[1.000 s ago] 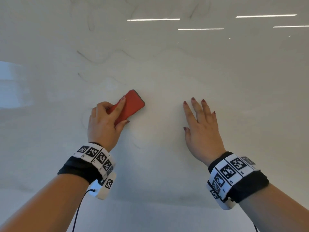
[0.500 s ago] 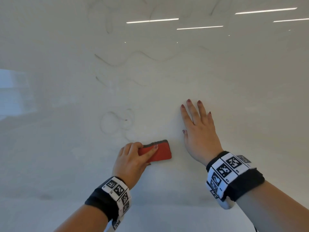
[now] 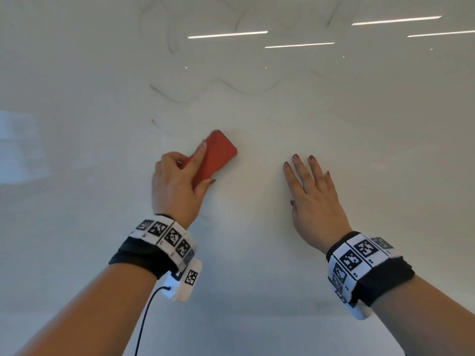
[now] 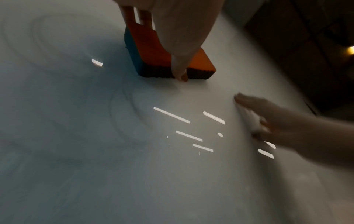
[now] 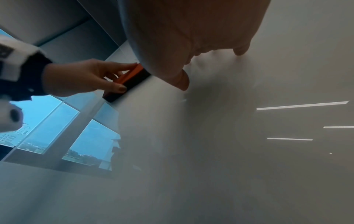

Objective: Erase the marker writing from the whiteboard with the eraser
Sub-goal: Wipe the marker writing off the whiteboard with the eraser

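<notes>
My left hand [image 3: 177, 186] grips a red eraser [image 3: 218, 155] with a dark felt base and presses it flat against the whiteboard [image 3: 257, 253], tilted up to the right. The left wrist view shows the eraser [image 4: 153, 50] under my fingers [image 4: 180, 72], felt side on the board. My right hand [image 3: 311, 194] lies flat on the board with straight, spread fingers, a hand's width right of the eraser. Faint wavy marker lines [image 3: 180, 98] run above the eraser, and more smeared strokes [image 3: 172, 44] sit higher up.
Ceiling lights [image 3: 227, 35] reflect in the glossy board. A window reflection [image 5: 57, 128] shows at the board's left side in the right wrist view. A cable [image 3: 146, 317] hangs from my left wrist band.
My left hand has swept the eraser up and to the left from low beside my right hand. The loop marks seen there half a second ago no longer show. My right hand stayed put.
</notes>
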`<state>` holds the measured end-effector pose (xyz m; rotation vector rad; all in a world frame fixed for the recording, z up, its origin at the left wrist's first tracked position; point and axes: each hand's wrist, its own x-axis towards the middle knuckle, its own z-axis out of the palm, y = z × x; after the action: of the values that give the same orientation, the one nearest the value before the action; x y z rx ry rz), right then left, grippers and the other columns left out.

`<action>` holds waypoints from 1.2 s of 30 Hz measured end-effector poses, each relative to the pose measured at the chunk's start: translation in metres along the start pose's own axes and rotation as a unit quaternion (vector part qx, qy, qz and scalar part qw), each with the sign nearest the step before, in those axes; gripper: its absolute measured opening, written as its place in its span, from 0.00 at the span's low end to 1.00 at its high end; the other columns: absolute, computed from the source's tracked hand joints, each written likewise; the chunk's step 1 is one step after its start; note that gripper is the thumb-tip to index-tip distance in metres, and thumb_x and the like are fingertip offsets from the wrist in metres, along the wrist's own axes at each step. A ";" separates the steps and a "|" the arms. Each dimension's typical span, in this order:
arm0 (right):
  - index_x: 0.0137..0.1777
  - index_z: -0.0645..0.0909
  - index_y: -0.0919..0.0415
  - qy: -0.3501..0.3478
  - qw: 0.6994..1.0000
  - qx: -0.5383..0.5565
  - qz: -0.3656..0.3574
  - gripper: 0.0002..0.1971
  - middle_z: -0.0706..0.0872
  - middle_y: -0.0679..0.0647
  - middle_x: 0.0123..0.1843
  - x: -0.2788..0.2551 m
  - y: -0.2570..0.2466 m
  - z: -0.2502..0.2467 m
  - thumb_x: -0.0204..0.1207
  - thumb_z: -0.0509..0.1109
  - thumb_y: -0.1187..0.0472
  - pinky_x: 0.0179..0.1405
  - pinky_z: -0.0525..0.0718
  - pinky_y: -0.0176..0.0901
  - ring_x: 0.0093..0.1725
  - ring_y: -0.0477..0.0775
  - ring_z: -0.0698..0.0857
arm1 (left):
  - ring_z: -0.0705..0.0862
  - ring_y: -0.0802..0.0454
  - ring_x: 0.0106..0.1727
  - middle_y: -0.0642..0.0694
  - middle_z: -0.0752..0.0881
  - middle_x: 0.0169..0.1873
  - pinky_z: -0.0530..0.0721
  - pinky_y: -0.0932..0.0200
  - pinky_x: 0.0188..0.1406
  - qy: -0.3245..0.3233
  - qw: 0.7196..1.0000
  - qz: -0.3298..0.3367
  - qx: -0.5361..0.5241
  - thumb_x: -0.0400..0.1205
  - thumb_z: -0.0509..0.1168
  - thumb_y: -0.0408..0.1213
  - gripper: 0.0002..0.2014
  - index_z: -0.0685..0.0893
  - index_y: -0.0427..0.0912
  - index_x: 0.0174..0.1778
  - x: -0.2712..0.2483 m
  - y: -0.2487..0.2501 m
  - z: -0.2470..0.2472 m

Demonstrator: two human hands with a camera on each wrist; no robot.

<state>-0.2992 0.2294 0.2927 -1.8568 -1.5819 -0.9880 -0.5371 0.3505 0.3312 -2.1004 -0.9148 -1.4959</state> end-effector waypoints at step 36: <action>0.85 0.44 0.53 -0.055 0.997 0.036 0.042 0.35 0.41 0.53 0.86 -0.002 -0.044 -0.007 0.81 0.58 0.59 0.79 0.55 0.66 0.83 0.63 0.39 | 0.77 0.40 0.48 0.41 0.77 0.52 0.82 0.45 0.47 -0.108 0.991 0.081 0.019 0.65 0.80 0.42 0.40 0.70 0.59 0.73 -0.106 -0.041 0.014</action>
<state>-0.3438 0.2315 0.2919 -1.9406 -1.5667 -0.7951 -0.5796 0.3593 0.2255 -2.2813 -0.8161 -1.1803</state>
